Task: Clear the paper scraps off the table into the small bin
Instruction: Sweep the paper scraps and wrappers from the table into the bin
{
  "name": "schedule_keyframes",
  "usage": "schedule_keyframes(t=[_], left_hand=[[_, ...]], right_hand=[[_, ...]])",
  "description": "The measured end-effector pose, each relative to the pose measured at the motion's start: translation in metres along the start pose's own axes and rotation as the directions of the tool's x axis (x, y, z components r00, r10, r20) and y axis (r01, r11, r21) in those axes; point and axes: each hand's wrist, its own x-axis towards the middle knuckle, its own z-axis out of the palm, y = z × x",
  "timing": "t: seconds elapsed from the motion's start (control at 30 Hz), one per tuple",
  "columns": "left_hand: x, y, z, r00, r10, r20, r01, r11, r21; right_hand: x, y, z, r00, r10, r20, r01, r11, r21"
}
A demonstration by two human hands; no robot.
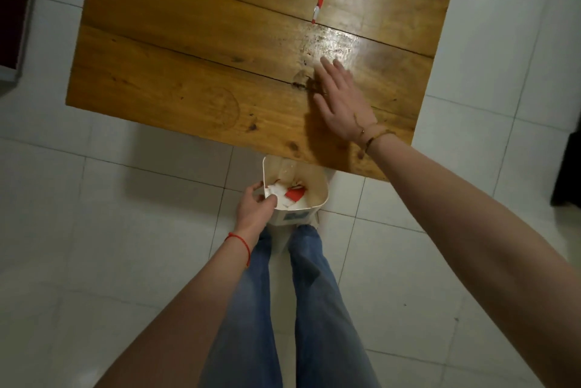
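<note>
A wooden table [188, 51] fills the upper part of the view. One red and white paper scrap [317, 10] lies on it, beyond my right hand. My right hand [341, 98] is flat and open over the table's near right part, fingers stretched toward the scrap, holding nothing. Below the table's near edge, a small white bin [314, 180] holds white and red paper scraps [290, 196]. My left hand [254, 208] grips the bin's near left rim, thumb inside.
White floor tiles [94, 230] surround the table. My legs in blue jeans [283, 309] stand just behind the bin. A dark cabinet [14, 10] sits at the far left.
</note>
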Motion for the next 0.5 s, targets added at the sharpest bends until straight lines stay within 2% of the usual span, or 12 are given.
schedule_keyframes(t=[0.27, 0.5], left_hand=[[0.002, -0.001, 0.012, 0.999, -0.007, -0.034, 0.007, 1.0, 0.016], [-0.001, 0.0, 0.017, 0.999, -0.006, -0.054, 0.008, 0.999, 0.037]], right_hand=[[0.094, 0.024, -0.033, 0.998, 0.009, 0.065, -0.008, 1.0, -0.019], [0.099, 0.026, -0.027, 0.991, -0.072, 0.112, 0.082, 0.993, -0.08]])
